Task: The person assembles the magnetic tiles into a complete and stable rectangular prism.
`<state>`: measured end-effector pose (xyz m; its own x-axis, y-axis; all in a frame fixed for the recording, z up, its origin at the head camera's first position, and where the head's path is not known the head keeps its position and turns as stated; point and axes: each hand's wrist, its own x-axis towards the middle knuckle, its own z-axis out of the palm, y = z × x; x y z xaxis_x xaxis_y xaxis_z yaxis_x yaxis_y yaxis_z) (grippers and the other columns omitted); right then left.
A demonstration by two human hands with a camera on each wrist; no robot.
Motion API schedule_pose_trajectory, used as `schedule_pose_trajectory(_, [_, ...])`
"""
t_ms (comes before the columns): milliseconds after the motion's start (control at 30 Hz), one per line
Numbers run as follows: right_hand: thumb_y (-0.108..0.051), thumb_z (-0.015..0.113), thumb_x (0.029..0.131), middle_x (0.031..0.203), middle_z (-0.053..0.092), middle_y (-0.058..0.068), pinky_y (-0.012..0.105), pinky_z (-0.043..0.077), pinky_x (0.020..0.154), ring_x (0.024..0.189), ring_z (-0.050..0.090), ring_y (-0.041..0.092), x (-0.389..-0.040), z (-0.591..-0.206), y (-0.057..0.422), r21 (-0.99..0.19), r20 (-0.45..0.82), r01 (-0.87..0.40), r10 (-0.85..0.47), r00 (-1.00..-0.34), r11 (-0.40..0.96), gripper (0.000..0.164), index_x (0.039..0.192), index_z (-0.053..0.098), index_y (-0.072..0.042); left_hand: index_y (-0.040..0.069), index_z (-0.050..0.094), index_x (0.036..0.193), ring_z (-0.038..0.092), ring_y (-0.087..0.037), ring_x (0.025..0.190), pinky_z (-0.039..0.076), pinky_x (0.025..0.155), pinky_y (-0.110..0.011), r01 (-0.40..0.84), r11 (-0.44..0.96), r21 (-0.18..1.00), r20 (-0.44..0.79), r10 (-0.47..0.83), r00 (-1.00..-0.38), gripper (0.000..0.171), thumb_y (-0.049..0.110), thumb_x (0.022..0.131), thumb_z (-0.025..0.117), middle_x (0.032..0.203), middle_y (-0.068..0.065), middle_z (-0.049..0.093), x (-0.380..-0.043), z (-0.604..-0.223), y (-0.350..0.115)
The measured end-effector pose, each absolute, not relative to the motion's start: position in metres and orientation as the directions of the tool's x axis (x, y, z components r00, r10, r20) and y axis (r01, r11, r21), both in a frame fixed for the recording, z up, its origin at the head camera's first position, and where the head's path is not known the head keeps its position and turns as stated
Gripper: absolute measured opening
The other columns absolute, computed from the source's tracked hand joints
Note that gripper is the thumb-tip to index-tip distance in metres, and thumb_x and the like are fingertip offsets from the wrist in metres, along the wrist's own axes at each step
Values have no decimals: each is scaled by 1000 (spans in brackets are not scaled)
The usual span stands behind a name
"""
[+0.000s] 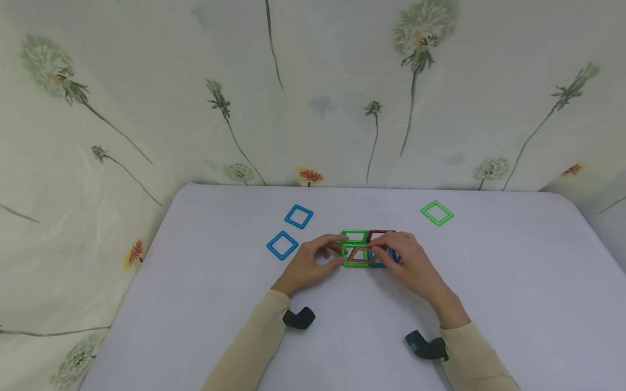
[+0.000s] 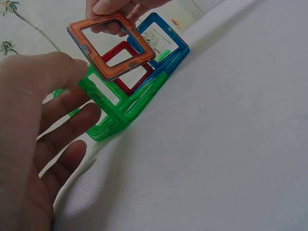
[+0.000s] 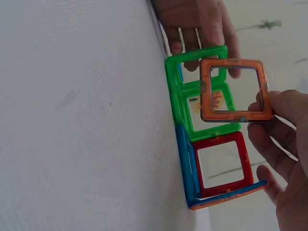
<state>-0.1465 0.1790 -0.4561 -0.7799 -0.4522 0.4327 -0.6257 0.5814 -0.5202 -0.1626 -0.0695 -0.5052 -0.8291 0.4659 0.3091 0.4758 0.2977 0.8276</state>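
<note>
My right hand (image 1: 408, 263) pinches an orange square magnetic tile (image 3: 207, 91) by one side, raised in front of a small box-like structure. The structure has green tiles (image 1: 356, 265) at its left half, a red tile (image 3: 224, 187) standing at the back right, and blue tiles (image 2: 172, 30) along its base and right side. At its left end is my left hand (image 1: 313, 263), fingers spread, with fingertips against the upright green tile. In the head view the orange tile hangs tilted over the green part, and the right hand hides some of the red and blue tiles.
Two loose blue square tiles (image 1: 275, 239) lie to the left on the white table (image 1: 205, 304). A loose green square tile (image 1: 429, 206) lies at the back right. Behind the table hangs a flower-patterned cloth (image 1: 332, 65). A dark bent device (image 1: 299, 319) sits at each wrist.
</note>
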Motion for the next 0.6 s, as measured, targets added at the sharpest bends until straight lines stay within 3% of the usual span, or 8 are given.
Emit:
schedule_pose_trajectory(333, [-9, 71, 83, 93, 67, -10, 39, 38, 93, 91, 58, 7, -147, -460, 176, -501, 445, -646, -469, -763, 576, 21, 101, 67, -18, 24, 61, 123, 58, -4, 93, 51, 84, -24, 495, 266, 827, 326, 490, -808, 30, 25, 93, 60, 118, 5, 65, -162, -507, -71])
schedule_pose_trajectory(600, [-7, 72, 81, 86, 67, -6, 40, 37, 92, 87, 56, 6, -147, -463, 175, -482, 481, -679, -481, -733, 554, 23, 100, 67, -18, 18, 61, 123, 59, -10, 92, 50, 84, -26, 463, 293, 836, 301, 461, -835, 31, 17, 92, 61, 113, 1, 67, -159, -501, -67])
